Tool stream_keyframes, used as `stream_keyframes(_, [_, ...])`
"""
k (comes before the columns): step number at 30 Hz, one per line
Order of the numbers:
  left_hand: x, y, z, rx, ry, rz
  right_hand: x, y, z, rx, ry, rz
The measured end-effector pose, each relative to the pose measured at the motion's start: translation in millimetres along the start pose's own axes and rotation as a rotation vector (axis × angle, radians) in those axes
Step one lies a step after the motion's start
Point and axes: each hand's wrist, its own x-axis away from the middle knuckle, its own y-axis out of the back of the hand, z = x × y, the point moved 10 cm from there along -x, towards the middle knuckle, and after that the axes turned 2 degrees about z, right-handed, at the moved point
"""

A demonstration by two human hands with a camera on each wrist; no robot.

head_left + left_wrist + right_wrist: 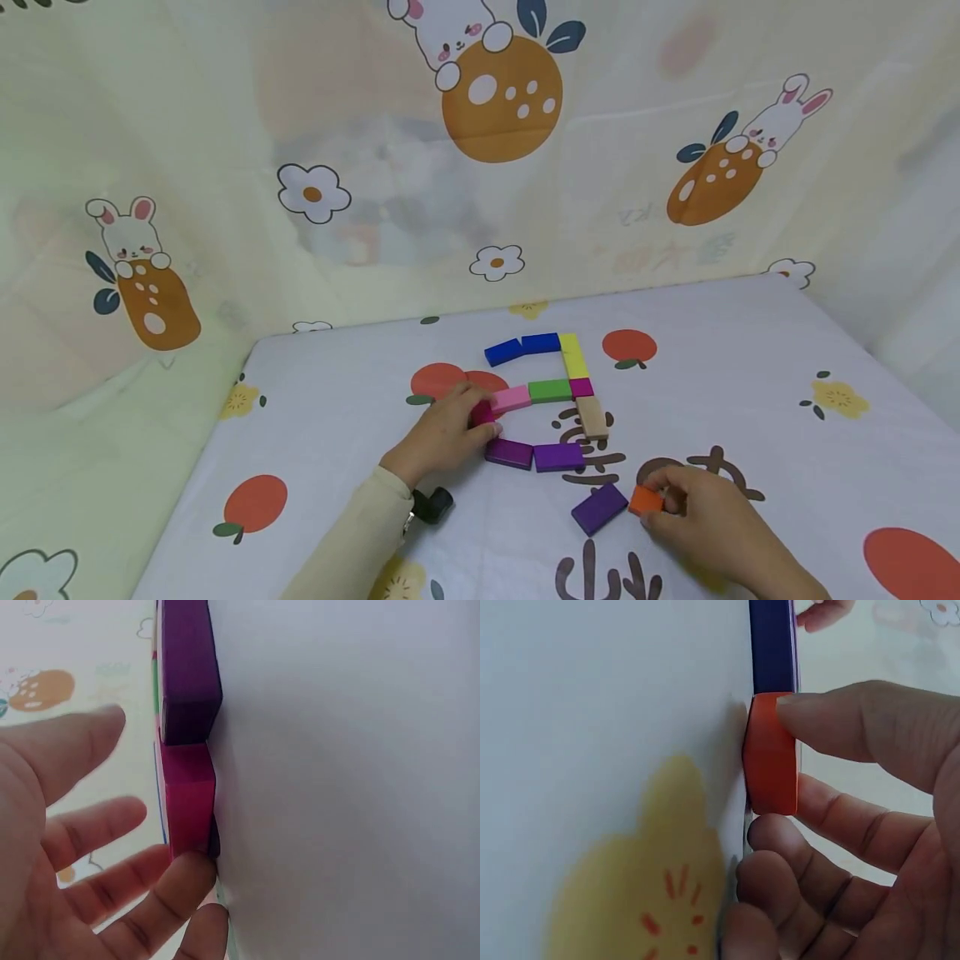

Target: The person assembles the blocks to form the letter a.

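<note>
My left hand (442,429) is at the left end of a layout of coloured blocks, its fingertips touching a magenta block (189,802). In the left wrist view its thumb stands apart from that block. A dark purple block (508,454) and a violet block (558,457) lie end to end just below. Nearer the front, my right hand (705,517) pinches a small orange block (645,500) between thumb and fingers. The orange block sits on the cloth, its left side close to or touching a tilted purple block (599,508).
Pink (512,398), green (550,390) and small magenta (581,387) blocks form a middle row. A beige block (592,418) lies below its right end. Above stand a yellow block (573,357) and two blue blocks (541,342). Printed cloth (337,383) covers the table.
</note>
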Motion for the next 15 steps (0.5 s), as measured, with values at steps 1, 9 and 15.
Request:
stream_keyframes(1, [-2.5, 0.6, 0.7, -0.001, 0.005, -0.005, -1.6, 2.3, 0.0, 0.002, 0.021, -0.011])
stream_keyframes(9, [-17.9, 0.8, 4.7, 0.033, 0.063, -0.005, -19.3, 11.1, 2.8, -0.014, 0.064, -0.022])
stream_keyframes(15, [-22.7, -1.8, 10.4, 0.043, 0.108, -0.001, -32.3, 10.2, 11.9, -0.077, 0.1, -0.007])
